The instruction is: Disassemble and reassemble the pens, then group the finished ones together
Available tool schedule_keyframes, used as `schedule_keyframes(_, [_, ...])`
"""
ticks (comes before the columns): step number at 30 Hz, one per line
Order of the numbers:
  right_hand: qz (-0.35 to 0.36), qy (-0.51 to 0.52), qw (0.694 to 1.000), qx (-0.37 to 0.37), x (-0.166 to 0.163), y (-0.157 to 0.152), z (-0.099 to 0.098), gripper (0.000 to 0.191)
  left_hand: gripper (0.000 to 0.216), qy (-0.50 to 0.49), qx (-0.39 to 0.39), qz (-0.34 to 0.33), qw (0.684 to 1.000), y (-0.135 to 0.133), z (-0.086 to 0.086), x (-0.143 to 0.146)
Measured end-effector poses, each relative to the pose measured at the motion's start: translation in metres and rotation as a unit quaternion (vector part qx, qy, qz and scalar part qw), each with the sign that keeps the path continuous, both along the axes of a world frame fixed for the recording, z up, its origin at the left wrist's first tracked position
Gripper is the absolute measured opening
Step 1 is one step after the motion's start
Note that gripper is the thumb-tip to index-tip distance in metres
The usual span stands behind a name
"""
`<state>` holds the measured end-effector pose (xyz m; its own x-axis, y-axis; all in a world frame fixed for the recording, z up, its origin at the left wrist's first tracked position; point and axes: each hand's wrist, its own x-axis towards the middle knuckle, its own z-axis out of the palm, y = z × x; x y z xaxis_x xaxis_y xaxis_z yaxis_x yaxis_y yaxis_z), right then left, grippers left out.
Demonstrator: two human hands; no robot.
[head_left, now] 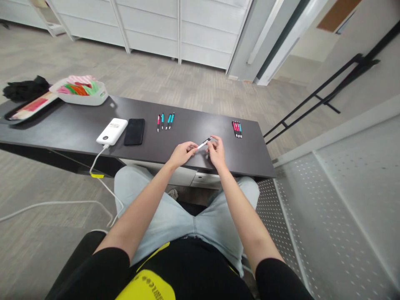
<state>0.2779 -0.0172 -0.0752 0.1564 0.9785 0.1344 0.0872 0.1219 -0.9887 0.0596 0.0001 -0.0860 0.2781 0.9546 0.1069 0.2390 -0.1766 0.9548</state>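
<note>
Both my hands meet over the near edge of a dark table (pixel 193 133), holding one slim white pen (pixel 204 143) between them. My left hand (pixel 182 153) pinches its lower end; my right hand (pixel 216 151) grips its upper, dark tip. The pen is tilted, its tip up and to the right. Further back on the table lie several pens with teal and red barrels (pixel 165 121) in a loose row, and at the right a tight bunch of red and teal pens (pixel 236 128).
A black phone (pixel 134 131) and a white power bank (pixel 111 131) with a white cable (pixel 96 164) lie left of my hands. A white basket of colourful items (pixel 79 90), a tray (pixel 28 109) and a black cloth (pixel 25 88) sit far left. A perforated metal panel (pixel 337 200) stands to the right.
</note>
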Motion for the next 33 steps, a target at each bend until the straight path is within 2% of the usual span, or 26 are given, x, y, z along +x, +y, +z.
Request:
schedule_keyframes(6, [0.015,0.001,0.999,-0.032,-0.001,0.0,-0.005,0.07,0.031,0.001,-0.012,-0.016,1.0,-0.001,-0.001,0.002])
schedule_keyframes(9, [-0.038,0.018,0.999,-0.031,0.006,0.003,-0.011,0.08,0.028,-0.034,-0.03,-0.008,0.999,-0.001,0.0,0.003])
schedule_keyframes(12, [-0.108,0.066,0.992,-0.017,0.014,0.006,-0.018,0.086,0.026,-0.036,-0.036,0.029,0.998,-0.003,0.002,0.003])
schedule_keyframes(15, [-0.139,0.105,0.985,-0.008,0.018,0.01,-0.026,0.087,0.033,-0.016,-0.045,0.06,0.997,-0.003,0.005,0.003])
schedule_keyframes(19, [-0.117,0.08,0.99,-0.004,0.018,0.012,-0.028,0.088,0.034,-0.01,-0.048,0.049,0.998,-0.004,0.006,0.001])
schedule_keyframes(23, [-0.106,0.066,0.992,-0.012,0.017,0.011,-0.02,0.083,0.037,0.002,-0.04,0.046,0.998,-0.004,0.007,0.001])
schedule_keyframes(28, [-0.135,0.121,0.982,-0.06,0.015,0.01,-0.012,0.068,0.038,0.013,-0.036,0.054,0.998,-0.004,0.01,0.001])
schedule_keyframes(33, [-0.111,0.087,0.99,-0.027,0.016,0.011,-0.018,0.076,0.033,0.021,-0.028,0.042,0.999,-0.008,0.013,0.001])
